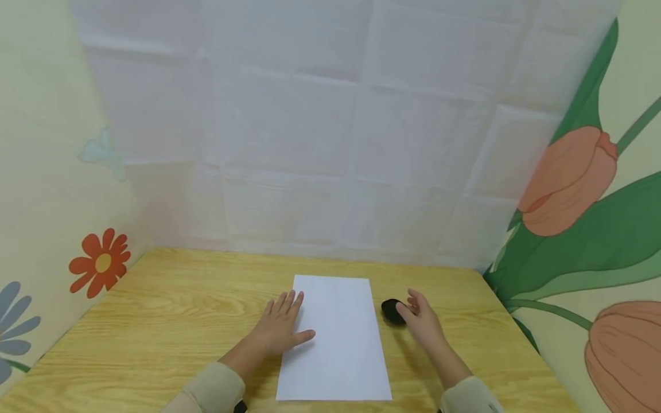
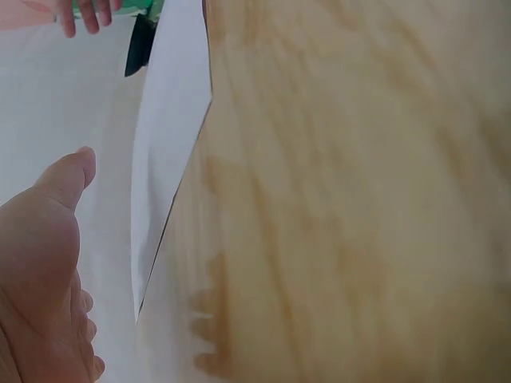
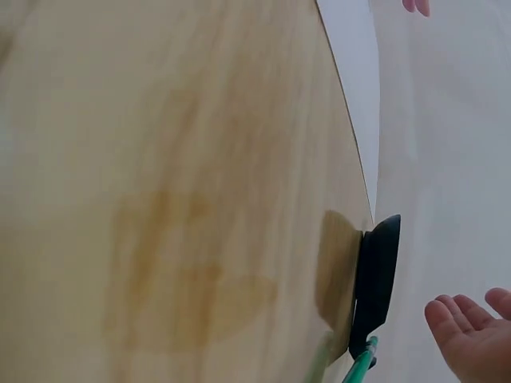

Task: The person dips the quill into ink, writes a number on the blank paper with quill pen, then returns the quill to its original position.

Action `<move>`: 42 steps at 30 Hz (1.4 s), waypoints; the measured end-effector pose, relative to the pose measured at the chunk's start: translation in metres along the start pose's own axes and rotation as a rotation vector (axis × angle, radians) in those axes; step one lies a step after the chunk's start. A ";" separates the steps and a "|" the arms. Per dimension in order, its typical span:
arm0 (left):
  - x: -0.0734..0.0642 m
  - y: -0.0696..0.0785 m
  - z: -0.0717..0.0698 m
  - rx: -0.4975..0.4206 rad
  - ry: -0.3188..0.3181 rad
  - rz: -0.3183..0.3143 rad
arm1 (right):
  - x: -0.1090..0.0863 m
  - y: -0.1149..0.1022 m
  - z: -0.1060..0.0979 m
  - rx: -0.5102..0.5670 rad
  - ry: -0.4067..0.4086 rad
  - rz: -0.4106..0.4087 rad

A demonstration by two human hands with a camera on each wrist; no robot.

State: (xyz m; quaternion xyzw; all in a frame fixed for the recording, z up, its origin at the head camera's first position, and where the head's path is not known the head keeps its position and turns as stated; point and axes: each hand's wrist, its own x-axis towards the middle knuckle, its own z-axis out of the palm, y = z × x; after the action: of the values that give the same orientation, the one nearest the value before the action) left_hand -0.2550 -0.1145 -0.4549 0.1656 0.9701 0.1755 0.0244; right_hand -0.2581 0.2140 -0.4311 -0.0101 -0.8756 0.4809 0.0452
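A white sheet of paper (image 1: pixel 341 344) lies lengthwise on the table. Over its left edge is my left hand (image 1: pixel 281 327), fingers straight and thumb spread out across the sheet; the left wrist view shows this hand (image 2: pixel 40 271) holding nothing. To the right of the paper sits a small black shallow dish (image 1: pixel 391 312). My right hand (image 1: pixel 426 330) hovers beside it, thumb overlapping the dish in the head view. From the right wrist, the fingers (image 3: pixel 455 315) are loosely bent with nothing in them. A thin green stick (image 3: pixel 363 363) leans at the rim of the dish (image 3: pixel 377 275).
The wood-grain table (image 1: pixel 181 310) ends at a creased white cloth (image 1: pixel 289 126) hanging behind it. Flower-printed walls stand on the left (image 1: pixel 41 172) and right (image 1: pixel 609 258) sides of the table.
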 end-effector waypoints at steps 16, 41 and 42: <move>-0.008 -0.003 0.008 -0.017 -0.020 0.045 | -0.006 0.013 -0.012 0.011 0.014 0.040; -0.014 -0.015 0.027 -0.031 -0.019 0.087 | -0.004 0.033 -0.023 -0.092 0.062 0.064; -0.014 -0.015 0.027 -0.028 -0.015 0.092 | -0.003 0.034 -0.024 -0.100 0.061 0.065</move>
State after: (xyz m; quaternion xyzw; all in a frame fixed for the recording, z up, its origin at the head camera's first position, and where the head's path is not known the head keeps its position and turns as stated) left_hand -0.2436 -0.1232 -0.4857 0.2108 0.9587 0.1889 0.0259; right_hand -0.2538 0.2523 -0.4477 -0.0553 -0.8959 0.4372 0.0557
